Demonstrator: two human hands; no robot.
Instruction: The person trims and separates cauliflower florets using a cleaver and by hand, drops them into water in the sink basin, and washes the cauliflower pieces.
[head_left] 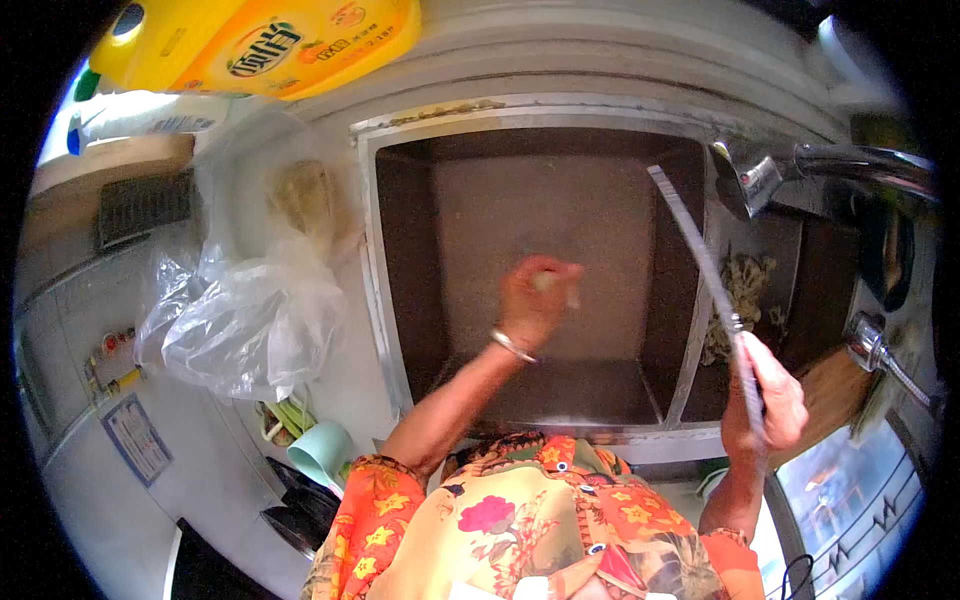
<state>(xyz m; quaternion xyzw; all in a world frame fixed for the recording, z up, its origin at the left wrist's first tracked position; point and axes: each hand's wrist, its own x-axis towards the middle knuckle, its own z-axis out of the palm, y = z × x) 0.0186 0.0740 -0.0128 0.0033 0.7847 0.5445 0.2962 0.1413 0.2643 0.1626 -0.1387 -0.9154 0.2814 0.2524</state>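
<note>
My left hand (537, 308), with a bracelet at the wrist, hovers over the large sink basin (480, 220). Its fingers are curled, and a small pale thing (545, 281) shows among them; motion blur hides what kind it is. On the right, my right hand (770, 392) is closed around a long, thin, grey-white flat thing (700, 250), seen nearly edge-on. That thing slants up and left over the divider between the basins, and its kind cannot be made out.
A chrome faucet (760, 185) reaches in from the right. Greyish, crumpled stuff (745, 290) lies in the smaller basin. Left of the sink are a clear plastic bag (250, 320), a yellow detergent jug (260, 45), a light-green cup (320, 450) and green stalks (290, 418).
</note>
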